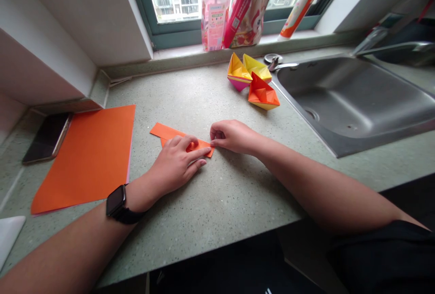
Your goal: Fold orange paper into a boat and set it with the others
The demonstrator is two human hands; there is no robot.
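A folded piece of orange paper [172,132] lies on the speckled counter, a long strip showing along its far edge. My left hand [181,161] rests over it with fingers stretched out, the index fingertip pressing near the right corner. That hand hides part of the paper's near side. At the same right corner, my right hand [231,136] has thumb and index finger pinched together on the paper's edge. Beyond the hands stand three folded paper boats: an orange-yellow one [238,71], a yellow one [257,68] and a red-orange one [263,93].
A stack of orange paper sheets [98,149] lies at the left, beside a dark phone [47,137]. The steel sink [326,135] is set into the counter on the right. A pink pump bottle [215,17], a red pouch [251,8] and an orange-white bottle [301,6] line the windowsill.
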